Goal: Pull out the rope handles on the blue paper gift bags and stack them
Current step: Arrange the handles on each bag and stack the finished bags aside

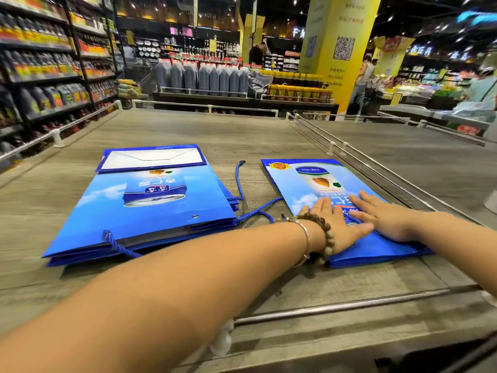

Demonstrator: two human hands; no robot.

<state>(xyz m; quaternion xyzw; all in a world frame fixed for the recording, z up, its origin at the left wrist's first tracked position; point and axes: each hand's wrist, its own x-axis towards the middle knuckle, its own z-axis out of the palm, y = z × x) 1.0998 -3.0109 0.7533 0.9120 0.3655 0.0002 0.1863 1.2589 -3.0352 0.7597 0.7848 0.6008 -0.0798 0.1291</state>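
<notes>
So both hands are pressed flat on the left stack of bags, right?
No. The head view shows the left hand and right hand flat on the right bag; neither touches the left stack.

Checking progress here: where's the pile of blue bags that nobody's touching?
Head view: the pile of blue bags lies flat on the table, left of the bag under the left hand and right hand.
</notes>
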